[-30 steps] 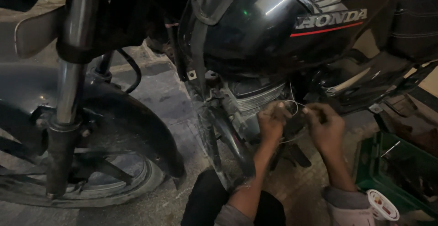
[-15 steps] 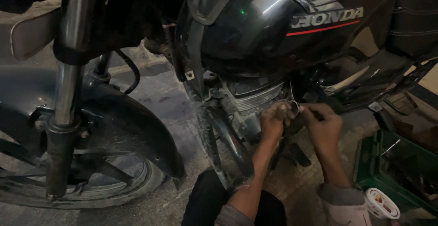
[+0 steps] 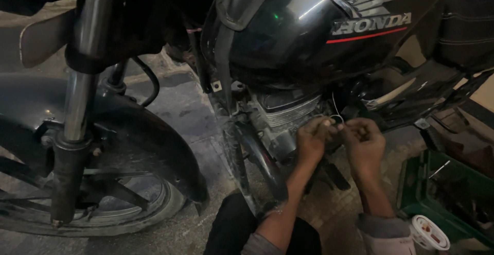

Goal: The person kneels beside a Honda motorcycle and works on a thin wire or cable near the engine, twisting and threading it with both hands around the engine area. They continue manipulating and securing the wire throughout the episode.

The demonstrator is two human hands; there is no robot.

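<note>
Head view shows my left hand (image 3: 312, 141) and right hand (image 3: 364, 143) close together, each pinching an end of a thin wire (image 3: 335, 116) beside the motorbike engine (image 3: 285, 113). I think I am twisting it tight. Next needs small, careful turns. Both arms reach up, wrists bent, fingers curled.
</note>
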